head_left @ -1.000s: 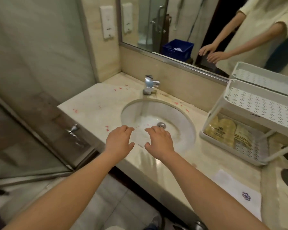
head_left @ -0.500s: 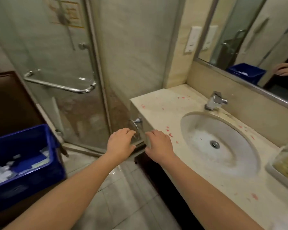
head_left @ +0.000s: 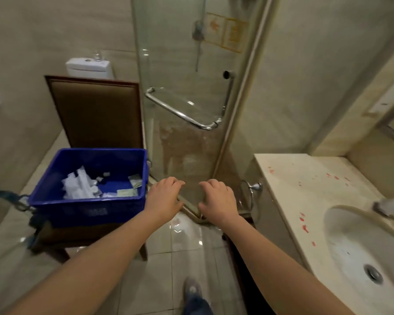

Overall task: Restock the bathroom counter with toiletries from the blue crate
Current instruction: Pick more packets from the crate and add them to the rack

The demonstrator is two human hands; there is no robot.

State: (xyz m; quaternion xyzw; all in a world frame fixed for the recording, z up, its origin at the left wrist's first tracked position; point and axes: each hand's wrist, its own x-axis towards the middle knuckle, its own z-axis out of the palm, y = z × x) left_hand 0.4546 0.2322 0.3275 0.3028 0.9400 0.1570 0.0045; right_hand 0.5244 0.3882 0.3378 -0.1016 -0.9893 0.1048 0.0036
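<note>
The blue crate (head_left: 87, 209) sits on a brown chair at the left, holding several white sachets (head_left: 80, 186) and a few greenish packets (head_left: 134, 181). My left hand (head_left: 164, 197) hovers palm down just right of the crate's near right corner, fingers loosely curled, holding nothing. My right hand (head_left: 217, 200) hovers beside it over the floor, also empty with relaxed fingers. The marble bathroom counter (head_left: 305, 178) with red specks lies to the right, apart from both hands.
A glass shower door with a chrome handle (head_left: 180, 110) stands straight ahead. The chair's padded back (head_left: 96, 112) rises behind the crate, a toilet cistern (head_left: 89, 65) beyond. The sink basin (head_left: 359, 258) and tap (head_left: 389, 205) are at right. A towel ring (head_left: 251, 189) hangs off the counter's side. Wet tiled floor below.
My view has swung left from the sink toward the shower door and crate. Both hands stay out in front, empty, and now hover near the crate's right side instead of over the counter.
</note>
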